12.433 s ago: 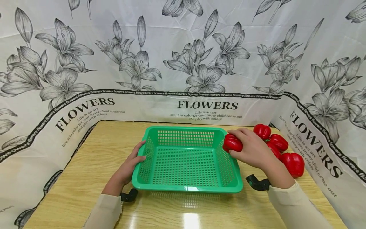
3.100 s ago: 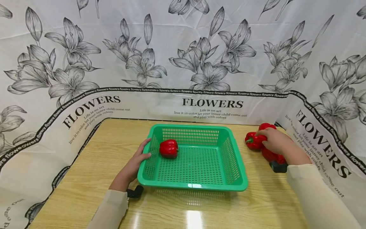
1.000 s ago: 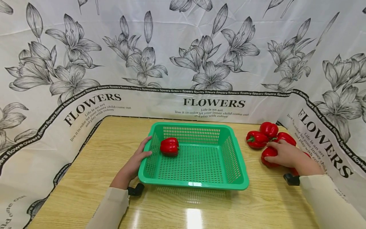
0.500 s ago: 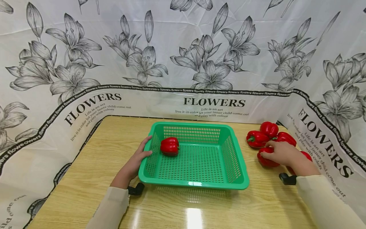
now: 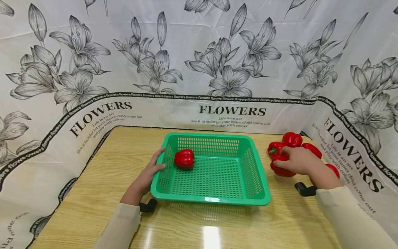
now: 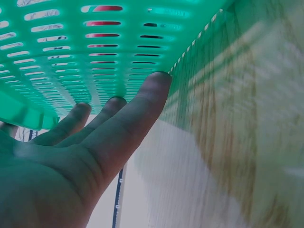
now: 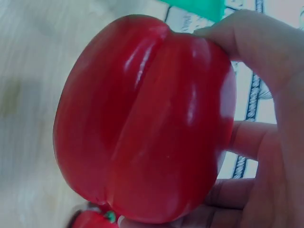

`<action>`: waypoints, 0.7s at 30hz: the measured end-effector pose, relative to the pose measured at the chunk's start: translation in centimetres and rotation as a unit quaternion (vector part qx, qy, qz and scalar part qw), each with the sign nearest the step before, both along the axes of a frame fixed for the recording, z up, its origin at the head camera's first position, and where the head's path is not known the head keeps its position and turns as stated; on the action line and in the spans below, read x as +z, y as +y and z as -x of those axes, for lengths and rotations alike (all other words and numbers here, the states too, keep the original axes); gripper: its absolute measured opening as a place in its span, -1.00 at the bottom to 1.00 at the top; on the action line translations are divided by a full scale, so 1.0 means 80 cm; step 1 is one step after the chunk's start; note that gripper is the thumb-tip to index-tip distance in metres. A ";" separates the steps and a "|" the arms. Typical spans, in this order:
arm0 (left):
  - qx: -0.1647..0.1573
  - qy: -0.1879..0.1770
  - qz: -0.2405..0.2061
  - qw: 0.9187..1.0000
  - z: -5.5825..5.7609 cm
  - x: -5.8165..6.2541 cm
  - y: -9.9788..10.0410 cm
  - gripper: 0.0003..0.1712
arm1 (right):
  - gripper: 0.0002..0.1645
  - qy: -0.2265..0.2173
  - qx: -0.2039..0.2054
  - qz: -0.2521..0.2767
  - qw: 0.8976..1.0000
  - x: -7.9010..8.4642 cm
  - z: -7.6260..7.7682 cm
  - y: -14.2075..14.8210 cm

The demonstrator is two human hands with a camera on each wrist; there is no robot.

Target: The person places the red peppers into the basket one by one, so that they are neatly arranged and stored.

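My right hand (image 5: 300, 160) grips a red bell pepper (image 7: 142, 123) between thumb and fingers, close over the tabletop to the right of the green basket (image 5: 211, 200). The pepper's lobed side faces the right wrist camera. At the basket's left side is my left hand (image 5: 147, 176), its thumb over the rim. In the left wrist view its fingers (image 6: 128, 128) lie along the outside of the slotted wall. Inside the basket, near that wall, one red bell pepper (image 5: 184, 159) lies on its side.
More red bell peppers cluster around my right hand: one at the back (image 5: 292, 139), a pepper with a green stem (image 5: 273, 149), another behind the hand (image 5: 312, 149) and one by the wrist (image 5: 333, 169). Flower-printed cloth (image 5: 233, 117) borders the wooden table (image 5: 186, 228).
Earlier a pepper was carried over the basket's right edge; now one lies inside at left. Over the last second my right hand has drawn another pepper leftward from the cluster. My left hand stays.
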State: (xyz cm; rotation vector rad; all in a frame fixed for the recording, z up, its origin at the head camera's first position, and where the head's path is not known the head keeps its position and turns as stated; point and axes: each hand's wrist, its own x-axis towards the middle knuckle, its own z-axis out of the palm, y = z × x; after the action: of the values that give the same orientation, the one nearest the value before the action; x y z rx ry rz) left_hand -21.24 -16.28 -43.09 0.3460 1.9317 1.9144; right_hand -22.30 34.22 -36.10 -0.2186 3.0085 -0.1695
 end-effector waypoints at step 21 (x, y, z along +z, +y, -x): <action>0.000 0.000 -0.003 1.000 0.000 -0.004 0.001 -0.35 | -0.40 0.039 0.011 0.010 0.999 0.044 -0.010 -0.050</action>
State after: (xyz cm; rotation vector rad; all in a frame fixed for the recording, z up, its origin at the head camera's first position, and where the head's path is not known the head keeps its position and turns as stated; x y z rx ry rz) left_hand -21.24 -16.24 -43.43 0.3488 1.9258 1.9202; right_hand -21.54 30.22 -32.55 -0.2675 3.0819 -0.1946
